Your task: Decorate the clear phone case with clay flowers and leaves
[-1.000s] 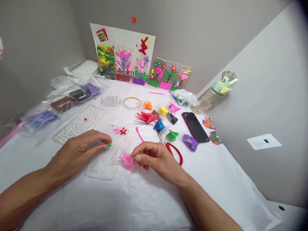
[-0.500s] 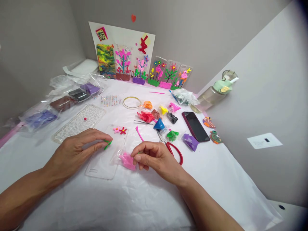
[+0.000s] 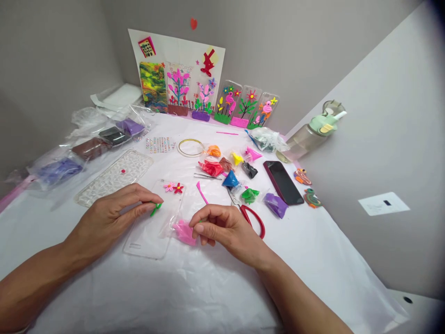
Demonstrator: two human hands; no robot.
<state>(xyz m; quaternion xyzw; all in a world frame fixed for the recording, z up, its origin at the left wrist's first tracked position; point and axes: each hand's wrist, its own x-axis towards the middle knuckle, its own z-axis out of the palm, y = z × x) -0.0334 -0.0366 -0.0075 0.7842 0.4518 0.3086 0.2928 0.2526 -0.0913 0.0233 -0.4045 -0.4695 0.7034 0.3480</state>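
Between the thumb and fingertips of my left hand (image 3: 106, 221) is a thin strip of green clay (image 3: 156, 210), held above a clear phone case (image 3: 151, 236) that lies flat. A pink clay flower (image 3: 168, 187) and a red clay flower (image 3: 178, 188) sit at the far end of that case. My right hand (image 3: 225, 232) is pinched closed, with a tiny bit of green clay just showing at its fingertips. Beside those fingers lies a bag of pink clay (image 3: 184, 232), partly hidden by them.
Red-handled scissors (image 3: 253, 220), tweezers (image 3: 207, 176) and several small clay bags lie past my right hand. A phone (image 3: 283, 182) and a bottle (image 3: 308, 134) are at right. A patterned case (image 3: 114, 178) lies at left. Decorated cases (image 3: 245, 106) lean on the wall.
The green strip at my left fingertips has turned slightly. Both hands stay in nearly the same place, and the view has shifted a little.
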